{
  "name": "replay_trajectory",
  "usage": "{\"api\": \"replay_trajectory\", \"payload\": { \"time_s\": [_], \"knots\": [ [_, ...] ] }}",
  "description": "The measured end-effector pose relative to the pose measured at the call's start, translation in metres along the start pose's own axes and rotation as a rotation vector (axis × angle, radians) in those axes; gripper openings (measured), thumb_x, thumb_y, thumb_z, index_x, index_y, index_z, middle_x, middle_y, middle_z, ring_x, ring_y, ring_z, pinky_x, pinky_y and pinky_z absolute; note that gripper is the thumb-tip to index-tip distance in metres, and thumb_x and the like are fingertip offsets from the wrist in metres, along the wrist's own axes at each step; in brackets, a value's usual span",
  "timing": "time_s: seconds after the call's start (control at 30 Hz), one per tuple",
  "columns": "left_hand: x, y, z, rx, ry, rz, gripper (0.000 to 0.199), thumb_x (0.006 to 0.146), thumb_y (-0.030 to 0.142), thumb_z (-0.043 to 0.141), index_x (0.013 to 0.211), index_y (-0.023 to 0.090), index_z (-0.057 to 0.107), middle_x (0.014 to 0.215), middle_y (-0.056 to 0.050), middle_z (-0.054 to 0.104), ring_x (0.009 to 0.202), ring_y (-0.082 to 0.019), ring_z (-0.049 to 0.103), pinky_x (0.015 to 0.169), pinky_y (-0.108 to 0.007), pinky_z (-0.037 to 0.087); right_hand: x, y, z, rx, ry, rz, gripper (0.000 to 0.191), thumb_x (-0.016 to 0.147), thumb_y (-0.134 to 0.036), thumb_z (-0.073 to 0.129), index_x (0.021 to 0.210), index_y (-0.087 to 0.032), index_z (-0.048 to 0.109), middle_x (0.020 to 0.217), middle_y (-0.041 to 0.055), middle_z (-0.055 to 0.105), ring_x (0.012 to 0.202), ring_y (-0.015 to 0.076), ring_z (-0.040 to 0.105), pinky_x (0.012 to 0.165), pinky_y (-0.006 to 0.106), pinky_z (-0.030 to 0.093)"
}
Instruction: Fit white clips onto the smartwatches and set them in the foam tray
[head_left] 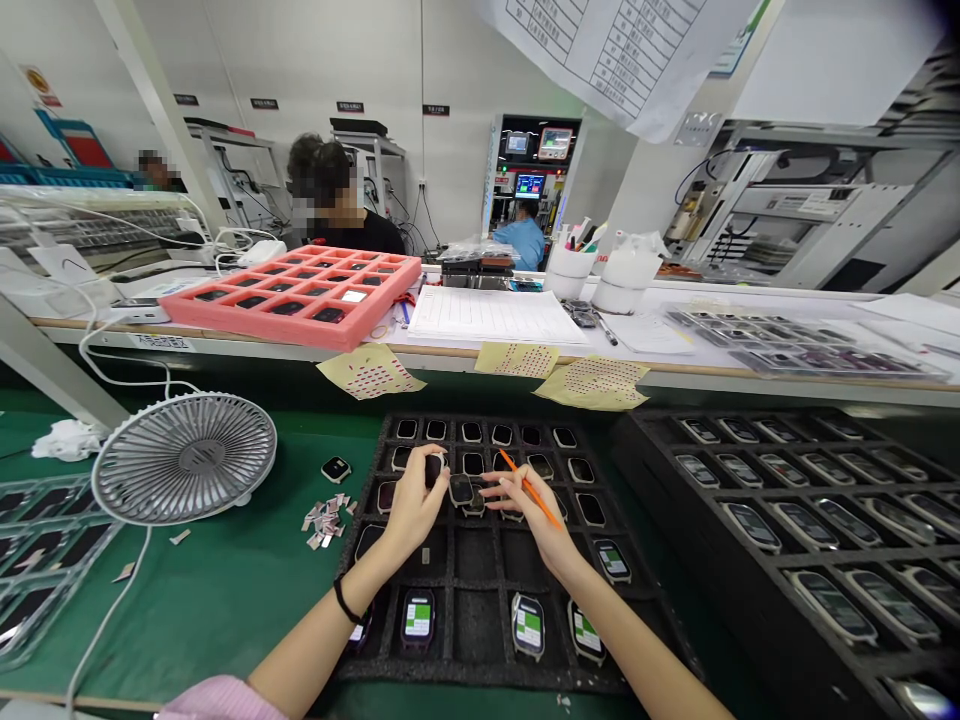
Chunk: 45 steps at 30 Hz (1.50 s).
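My left hand (pixel 411 502) grips a dark-faced smartwatch body (pixel 433 470) between thumb and fingers, over a black foam tray (pixel 480 672). A slim orange pen-like tool (pixel 529 488) runs through the fingers of my right hand (pixel 541 518). The fingertips of that hand are close to another strapless smartwatch (pixel 462 490), which sits tilted over its compartment; whether they touch it, I cannot tell. Dark-screened watches fill much of the tray's far part. Nearer to me, several have lit green-and-white screens, such as one watch (pixel 528 626).
Right of the tray stands a deeper black foam box (pixel 660 500) of watches. A grey fan (pixel 187 455) lies left, near small loose pieces (pixel 326 520) and a single watch (pixel 335 469). A shelf behind bears a pink foam tray (pixel 360 325) and papers (pixel 495 315). Other people sit beyond.
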<state>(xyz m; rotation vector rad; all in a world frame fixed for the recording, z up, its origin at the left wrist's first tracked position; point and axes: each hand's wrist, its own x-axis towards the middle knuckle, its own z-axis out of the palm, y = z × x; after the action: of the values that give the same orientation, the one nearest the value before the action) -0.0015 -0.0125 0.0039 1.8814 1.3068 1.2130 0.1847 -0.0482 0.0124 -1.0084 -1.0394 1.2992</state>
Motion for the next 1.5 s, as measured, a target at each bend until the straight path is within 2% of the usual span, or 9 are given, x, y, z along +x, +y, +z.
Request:
{"api": "replay_trajectory", "payload": {
  "time_s": [0.4, 0.57, 0.73, 0.83, 0.9, 1.1, 1.5],
  "knots": [
    [0.001, -0.001, 0.001, 0.102, 0.009, 0.041, 0.019, 0.089, 0.025, 0.045, 0.107, 0.021, 0.047, 0.104, -0.006, 0.057, 0.092, -0.019, 0.059, 0.066, -0.027, 0.049, 0.000, 0.001, -0.001, -0.018, -0.007, -0.007, 0.040, 0.076, -0.050, 0.067, 0.067, -0.022, 0.041, 0.099, 0.0101, 0.070, 0.084, 0.0259, 0.070, 0.075, 0.042, 0.055],
    [0.001, -0.003, 0.001, 0.105, 0.002, 0.061, 0.019, 0.090, 0.024, 0.044, 0.108, 0.021, 0.046, 0.105, -0.005, 0.057, 0.092, -0.019, 0.060, 0.071, -0.028, 0.049, 0.001, 0.003, -0.001, -0.002, -0.003, -0.010, 0.035, 0.079, -0.049, 0.065, 0.069, -0.021, 0.047, 0.096, 0.0093, 0.071, 0.081, 0.0242, 0.070, 0.071, 0.038, 0.056],
    [0.001, -0.001, 0.003, -0.024, -0.086, -0.024, 0.023, 0.089, 0.028, 0.046, 0.110, 0.020, 0.047, 0.107, -0.007, 0.057, 0.092, -0.020, 0.059, 0.064, -0.026, 0.048, 0.002, 0.010, -0.004, 0.073, -0.087, -0.094, 0.045, 0.089, -0.056, 0.045, 0.066, -0.019, 0.057, 0.082, 0.0081, 0.069, 0.063, 0.0171, 0.063, 0.056, 0.031, 0.054],
    [0.001, 0.000, 0.004, -0.144, -0.145, -0.041, 0.028, 0.088, 0.031, 0.049, 0.113, 0.020, 0.047, 0.111, -0.007, 0.055, 0.095, -0.020, 0.056, 0.065, -0.025, 0.048, 0.000, 0.012, -0.004, 0.042, -0.153, -0.180, 0.047, 0.091, -0.053, 0.042, 0.076, -0.018, 0.069, 0.083, 0.0082, 0.066, 0.064, 0.0156, 0.058, 0.051, 0.028, 0.051],
    [0.001, 0.001, 0.004, -0.203, -0.180, -0.036, 0.031, 0.086, 0.031, 0.052, 0.114, 0.020, 0.046, 0.111, -0.006, 0.054, 0.091, -0.019, 0.056, 0.066, -0.025, 0.047, -0.001, 0.012, -0.004, 0.016, -0.192, -0.206, 0.044, 0.092, -0.050, 0.044, 0.079, -0.018, 0.072, 0.084, 0.0082, 0.066, 0.065, 0.0158, 0.058, 0.051, 0.027, 0.050],
    [0.000, 0.006, 0.003, -0.266, -0.260, -0.042, 0.036, 0.084, 0.029, 0.054, 0.117, 0.020, 0.043, 0.098, -0.003, 0.053, 0.073, -0.014, 0.051, 0.061, -0.024, 0.043, -0.001, 0.013, -0.002, -0.002, -0.250, -0.216, 0.041, 0.093, -0.045, 0.044, 0.081, -0.019, 0.073, 0.082, 0.0084, 0.069, 0.066, 0.0163, 0.060, 0.051, 0.026, 0.049],
    [-0.002, 0.009, 0.003, -0.292, -0.276, -0.030, 0.037, 0.085, 0.030, 0.054, 0.118, 0.020, 0.043, 0.097, -0.003, 0.052, 0.079, -0.016, 0.051, 0.067, -0.026, 0.043, -0.001, 0.015, -0.004, 0.031, -0.251, -0.230, 0.042, 0.094, -0.043, 0.043, 0.081, -0.018, 0.073, 0.083, 0.0095, 0.070, 0.065, 0.0165, 0.060, 0.050, 0.026, 0.048]
  ]
}}
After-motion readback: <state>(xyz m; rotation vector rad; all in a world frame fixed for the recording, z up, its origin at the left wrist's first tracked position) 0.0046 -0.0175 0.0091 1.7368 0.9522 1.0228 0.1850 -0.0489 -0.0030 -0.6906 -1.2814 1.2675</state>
